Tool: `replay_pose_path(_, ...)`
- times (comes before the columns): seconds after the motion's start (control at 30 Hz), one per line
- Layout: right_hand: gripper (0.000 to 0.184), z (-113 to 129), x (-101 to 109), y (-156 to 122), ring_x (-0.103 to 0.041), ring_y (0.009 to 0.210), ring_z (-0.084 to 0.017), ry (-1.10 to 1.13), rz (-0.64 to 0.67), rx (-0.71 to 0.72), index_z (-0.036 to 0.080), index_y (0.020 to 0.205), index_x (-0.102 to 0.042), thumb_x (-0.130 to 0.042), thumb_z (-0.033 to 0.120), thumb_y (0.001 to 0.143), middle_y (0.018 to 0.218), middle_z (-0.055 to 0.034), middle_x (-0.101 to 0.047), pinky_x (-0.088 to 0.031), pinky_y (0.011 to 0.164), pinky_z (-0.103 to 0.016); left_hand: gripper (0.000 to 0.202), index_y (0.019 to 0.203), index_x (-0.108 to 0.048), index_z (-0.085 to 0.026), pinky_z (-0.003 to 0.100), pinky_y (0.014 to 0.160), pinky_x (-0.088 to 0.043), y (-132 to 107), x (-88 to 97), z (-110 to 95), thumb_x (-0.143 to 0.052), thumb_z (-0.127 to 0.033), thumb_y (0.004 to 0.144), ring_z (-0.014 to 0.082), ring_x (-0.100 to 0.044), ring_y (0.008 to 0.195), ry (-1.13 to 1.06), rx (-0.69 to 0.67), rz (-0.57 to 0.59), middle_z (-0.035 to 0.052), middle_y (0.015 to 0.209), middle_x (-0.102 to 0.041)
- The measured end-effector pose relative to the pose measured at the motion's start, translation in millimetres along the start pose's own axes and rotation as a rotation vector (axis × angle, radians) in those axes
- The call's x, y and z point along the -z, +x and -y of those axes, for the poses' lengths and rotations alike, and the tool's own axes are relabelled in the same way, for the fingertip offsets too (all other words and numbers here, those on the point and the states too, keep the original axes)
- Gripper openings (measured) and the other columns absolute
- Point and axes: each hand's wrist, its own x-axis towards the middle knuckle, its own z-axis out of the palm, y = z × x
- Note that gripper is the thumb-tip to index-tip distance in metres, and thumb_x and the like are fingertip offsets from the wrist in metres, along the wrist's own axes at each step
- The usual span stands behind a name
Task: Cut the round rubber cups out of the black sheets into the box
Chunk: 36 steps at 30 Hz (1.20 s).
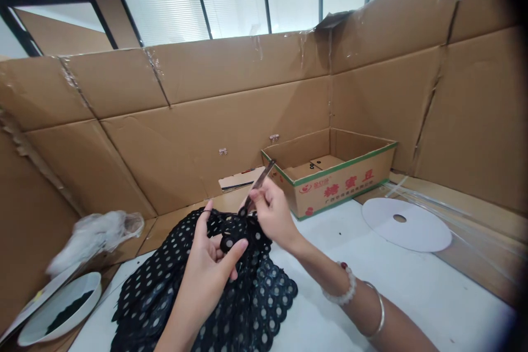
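Observation:
A black lace fabric [173, 286] full of round holes lies heaped on the white table. My left hand [210, 264] pinches a fold of the fabric's upper edge between thumb and fingers, lifting it. My right hand [272, 214] is closed on a thin dark tool [258, 184], likely small scissors or tweezers, whose tip meets the fabric edge just above my left fingers. Bracelets sit on my right wrist.
An open cardboard box [342, 176] with green trim stands behind my hands. A white disc [408, 225] with a centre hole lies at the right. A white bowl [61, 308] holding dark scraps and a crumpled plastic bag [99, 231] sit at the left. Cardboard walls surround the table.

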Motion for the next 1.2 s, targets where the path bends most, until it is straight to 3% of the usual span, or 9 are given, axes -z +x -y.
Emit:
replay_pose_path(0.13, 0.022, 11, 53, 28, -0.062, 0.056, -0.014, 0.072, -0.331, -0.019, 0.020, 0.091, -0.043, -0.046, 0.042, 0.092, 0.067, -0.0016, -0.062, -0.053, 0.056, -0.028, 0.101, 0.152, -0.017, -0.024, 0.013, 0.044, -0.038, -6, -0.3, -6, -0.077, -0.036, 0.071, 0.0034, -0.049, 0.040, 0.033, 0.026, 0.031, -0.0064, 0.069, -0.058)
replay_pose_path(0.27, 0.025, 10, 114, 40, -0.068, 0.087, -0.021, -0.494, -0.840, 0.190, 0.018, 0.101, -0.052, -0.034, 0.036, 0.098, 0.098, -0.0135, -0.068, -0.053, 0.082, -0.038, 0.095, 0.150, -0.024, -0.025, 0.012, 0.046, -0.036, -8, 4.6, -15, -0.077, -0.038, 0.072, 0.0048, -0.049, 0.042, 0.032, -0.007, -0.018, -0.0077, 0.057, -0.057)
replay_pose_path(0.4, 0.020, -18, 134, 46, -0.055, 0.121, -0.032, -0.796, -0.565, 0.022, 0.014, 0.091, -0.064, -0.044, 0.017, 0.089, 0.120, -0.0180, -0.064, -0.039, 0.104, -0.052, 0.089, 0.148, -0.031, -0.021, 0.012, 0.055, -0.041, -7, 15.2, -20, -0.076, -0.037, 0.074, 0.0077, -0.052, 0.050, -0.010, -0.010, -0.017, -0.0054, 0.050, -0.059)
replay_pose_path(0.6, 0.018, -9, 82, 41, -0.049, 0.126, -0.030, -0.574, -0.363, 0.030, 0.015, 0.090, -0.066, -0.053, 0.028, 0.089, 0.124, -0.0155, -0.062, -0.034, 0.109, -0.053, 0.087, 0.148, -0.031, -0.022, 0.015, 0.059, -0.047, -6, 26.0, -19, -0.074, -0.043, 0.075, 0.0110, -0.060, 0.057, -0.113, 0.103, 0.047, -0.0020, 0.061, -0.066)
replay_pose_path(0.7, 0.030, 24, 47, 21, -0.065, 0.087, -0.018, -0.276, -0.049, -0.055, 0.018, 0.085, -0.064, -0.053, 0.045, 0.090, 0.087, -0.0064, -0.069, -0.054, 0.079, -0.034, 0.080, 0.142, -0.037, -0.023, 0.017, 0.061, -0.051, -6, 24.6, -21, -0.076, -0.038, 0.074, 0.0131, -0.065, 0.064, -0.156, 0.092, 0.037, 0.0002, 0.072, -0.069)
replay_pose_path(0.8, 0.035, 48, 23, 3, -0.058, 0.071, -0.011, 0.479, 0.324, -0.553, 0.016, 0.081, -0.060, -0.073, 0.048, 0.075, 0.078, -0.0028, -0.062, -0.048, 0.061, -0.023, 0.070, 0.135, -0.045, -0.026, 0.018, 0.055, -0.053, -4, 22.1, -23, -0.077, -0.032, 0.072, 0.0136, -0.066, 0.065, -0.230, 0.024, -0.005, 0.0015, 0.091, -0.069)
replay_pose_path(0.87, 0.039, 53, 16, -3, -0.049, 0.062, -0.006, 0.684, 0.297, -0.671, 0.014, 0.077, -0.057, -0.081, 0.044, 0.067, 0.071, 0.0008, -0.055, -0.040, 0.055, -0.018, 0.064, 0.131, -0.049, -0.028, 0.018, 0.052, -0.052, -3, 21.3, -22, -0.076, -0.031, 0.072, 0.0110, -0.063, 0.062, -0.226, -0.024, -0.054, -0.0001, 0.097, -0.066)
replay_pose_path(1.03, 0.040, 46, 14, 2, -0.035, 0.054, -0.004, 0.492, 0.056, -0.350, 0.015, 0.069, -0.053, -0.077, 0.047, 0.069, 0.060, 0.0049, -0.046, -0.028, 0.050, -0.018, 0.059, 0.129, -0.047, -0.021, 0.014, 0.049, -0.038, 0, 19.0, -15, -0.071, -0.041, 0.079, 0.0057, -0.044, 0.048, -0.089, -0.054, -0.006, -0.0079, 0.058, -0.048)
replay_pose_path(1.2, 0.041, 44, 17, 5, -0.035, 0.050, -0.004, 0.375, 0.106, -0.225, 0.016, 0.069, -0.053, -0.071, 0.053, 0.074, 0.054, 0.0059, -0.044, -0.027, 0.047, -0.019, 0.060, 0.132, -0.035, -0.027, 0.013, 0.044, -0.033, -10, 7.1, -15, -0.066, -0.042, 0.082, 0.0024, -0.040, 0.041, -0.113, -0.029, 0.025, -0.0090, 0.066, -0.050)
